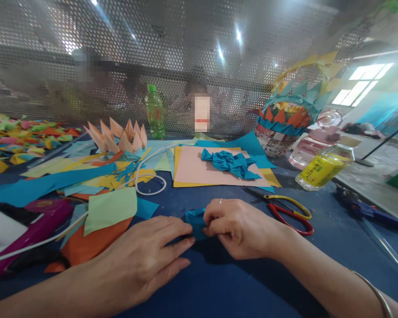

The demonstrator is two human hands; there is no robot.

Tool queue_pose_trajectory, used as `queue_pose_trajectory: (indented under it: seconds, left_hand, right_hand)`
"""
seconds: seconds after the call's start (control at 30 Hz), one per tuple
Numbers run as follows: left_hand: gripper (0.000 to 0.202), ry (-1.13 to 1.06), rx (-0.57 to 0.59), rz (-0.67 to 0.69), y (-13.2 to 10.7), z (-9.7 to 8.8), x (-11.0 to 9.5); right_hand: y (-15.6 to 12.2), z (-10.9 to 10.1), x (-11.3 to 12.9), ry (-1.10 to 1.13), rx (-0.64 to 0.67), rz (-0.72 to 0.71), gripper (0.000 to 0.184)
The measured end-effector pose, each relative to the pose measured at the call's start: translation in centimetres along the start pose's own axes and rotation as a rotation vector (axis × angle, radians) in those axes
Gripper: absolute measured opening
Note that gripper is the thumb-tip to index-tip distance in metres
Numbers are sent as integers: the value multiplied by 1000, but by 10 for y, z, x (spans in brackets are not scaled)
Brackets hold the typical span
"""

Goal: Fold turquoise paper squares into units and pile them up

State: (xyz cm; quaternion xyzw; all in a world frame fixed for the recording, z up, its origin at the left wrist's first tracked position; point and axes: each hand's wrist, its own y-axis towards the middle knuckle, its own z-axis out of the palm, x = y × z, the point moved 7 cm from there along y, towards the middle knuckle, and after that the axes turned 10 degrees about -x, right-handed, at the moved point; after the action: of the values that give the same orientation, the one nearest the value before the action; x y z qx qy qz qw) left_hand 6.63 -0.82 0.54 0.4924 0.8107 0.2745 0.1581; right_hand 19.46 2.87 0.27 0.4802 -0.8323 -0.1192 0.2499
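A small folded piece of blue paper (198,217) lies on the dark blue table between my hands. My right hand (238,227) is closed, its fingertips pinching the paper's right side. At the left edge, my left hand (149,256) has its fingers stretched out and slightly apart, the fingertips touching the paper. Just beyond my hands, several folded blue paper pieces (230,163) sit in a heap on a stack of pink and yellow sheets (188,170). Scissors (291,214) with red and yellow handles rest beside my right wrist.
At left are a purple glue gun (49,216), a white cord (150,193), loose coloured sheets and peach folded points (117,137). A green bottle (155,112) stands behind. On the right are a paper basket (278,137), a yellow-labelled bottle (324,170) and a blue tool (371,210).
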Motion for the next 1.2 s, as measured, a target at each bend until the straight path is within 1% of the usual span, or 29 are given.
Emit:
queue_pose_trajectory:
  seconds: [0.2,0.3,0.4,0.5,0.57,0.67,0.73,0.8,0.93,1.07,1.2]
  left_hand:
    - [38,8,21,17,-1,1,-1]
    - [40,12,5,26,0,-2,-2]
    - [41,10,8,20,2,-2,-1]
    - [39,-4,23,16,1,1,0]
    - [37,-13,30,6,0,2,1]
    - [35,-34,51,-5,-2,4,2]
    - [35,-45,63,-5,-2,4,1]
    - [36,-52,66,-6,-1,3,1]
    - [35,-52,59,-8,-1,1,0]
    - [33,4,1,-9,-2,-1,3]
    - [33,40,-6,-27,-3,2,8]
  right_hand:
    - [-1,-1,-1,-12,-9,-8,24]
    - [-1,-3,-2,-25,-24,-19,23]
    - [-1,-7,-5,19,-76,-26,24]
    - [1,-11,-9,60,-151,-14,34]
    - [3,-9,-12,40,-134,4,42]
    - [4,-1,-13,14,-26,32,46]
    - [4,2,-13,13,18,61,44]
    - [3,2,-14,11,26,90,40]
    - [2,-3,-16,18,7,117,28]
    - [2,-6,-17,11,-20,146,18]
    - [3,-3,-18,79,-67,218,16]
